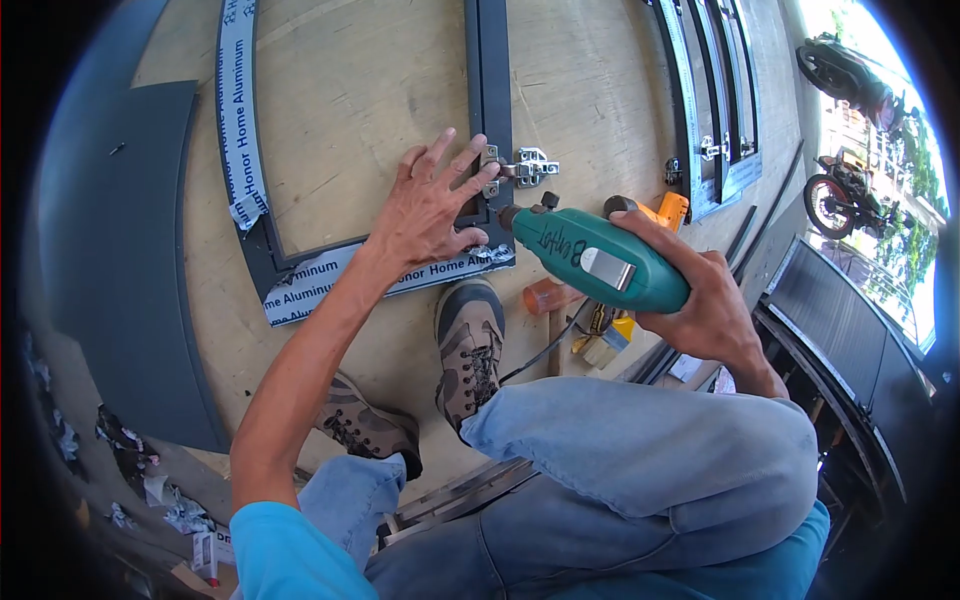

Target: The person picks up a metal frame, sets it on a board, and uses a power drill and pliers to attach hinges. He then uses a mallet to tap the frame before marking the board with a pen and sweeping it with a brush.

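Two bare hands meet near the middle of my head view, over a dark metal frame [490, 90] that lies on a pale wooden surface [365, 130]. From where I sit, the left hand [428, 210] is spread, palm down, at the centre of the frame. Its fingertips rest on the mounting end of a silver hinge [537, 167], and its thumb reaches toward the frame's lower right corner. The hinge sits at the right-hand bar of that frame, its free end pointing to the right over the wood.

I see the right hand [700, 290], right of centre, wrapped around a green drill [600, 258]. The drill's nose points left, close to the frame's corner, just below the hinge; I cannot tell whether the bit touches anything. Dark lettering marks the green casing.

Printed blue-white film [372, 275] covers part of the frame's lower bar, and more of it runs up the left bar. Just beyond the drill I make out an orange tool [670, 210], partly hidden. Below the drill lie an orange cylinder [550, 296] and a brush [603, 345] with some yellow on it. A second frame [685, 110] stretches along the upper right, two motorcycles [845, 200] stand at the far right, and a dark panel [135, 250] fills the left side.
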Motion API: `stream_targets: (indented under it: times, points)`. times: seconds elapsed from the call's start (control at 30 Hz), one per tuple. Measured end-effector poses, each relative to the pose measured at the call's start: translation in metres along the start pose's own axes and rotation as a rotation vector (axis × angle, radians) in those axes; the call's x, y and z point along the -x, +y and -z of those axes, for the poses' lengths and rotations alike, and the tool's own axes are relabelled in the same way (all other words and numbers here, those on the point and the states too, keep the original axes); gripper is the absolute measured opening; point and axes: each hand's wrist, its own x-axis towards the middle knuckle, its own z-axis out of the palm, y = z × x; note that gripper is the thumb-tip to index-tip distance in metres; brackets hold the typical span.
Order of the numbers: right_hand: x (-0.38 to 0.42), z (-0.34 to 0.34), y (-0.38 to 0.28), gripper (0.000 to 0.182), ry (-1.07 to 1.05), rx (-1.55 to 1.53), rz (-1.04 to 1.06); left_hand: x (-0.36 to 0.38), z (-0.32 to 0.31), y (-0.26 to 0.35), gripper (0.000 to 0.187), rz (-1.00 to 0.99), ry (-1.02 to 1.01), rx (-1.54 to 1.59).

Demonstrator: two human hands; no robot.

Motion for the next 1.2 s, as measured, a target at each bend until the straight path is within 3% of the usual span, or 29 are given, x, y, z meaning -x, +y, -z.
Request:
stream_targets:
  times: [0.4, 0.47, 0.5, 0.6, 0.77, 0.83, 1.03, 1.2]
  points:
    - [0.002, -0.004, -0.010, 0.077, -0.018, 0.092, -0.042, 0.001, -0.005, -0.003, 0.073, -0.039, 0.020, -0.033]
    - [0.000, -0.003, -0.024, 0.078, -0.138, 0.232, -0.100, 0.000, -0.006, -0.003, 0.073, -0.042, 0.031, -0.041]
    - [0.002, -0.006, -0.026, 0.076, -0.139, 0.324, 0.013, 0.000, -0.006, -0.002, 0.074, -0.036, 0.015, -0.058]
    - [0.000, -0.007, -0.047, 0.083, -0.258, 0.488, 0.049, 0.001, -0.005, -0.001, 0.076, -0.029, -0.004, -0.087]
    - [-0.010, -0.001, -0.061, 0.081, -0.292, 0.491, -0.021, 0.000, -0.006, 0.000, 0.077, -0.009, -0.017, -0.117]
    - [-0.011, 0.000, -0.058, 0.083, -0.310, 0.488, -0.042, 0.000, -0.007, 0.001, 0.064, -0.032, 0.097, -0.040]
    - [-0.011, -0.003, -0.048, 0.086, -0.238, 0.435, 0.033, 0.000, -0.005, -0.001, 0.072, -0.041, 0.026, -0.098]
    - [-0.012, -0.003, -0.042, 0.087, -0.205, 0.409, 0.054, 0.000, -0.008, -0.001, 0.065, -0.053, 0.094, -0.039]
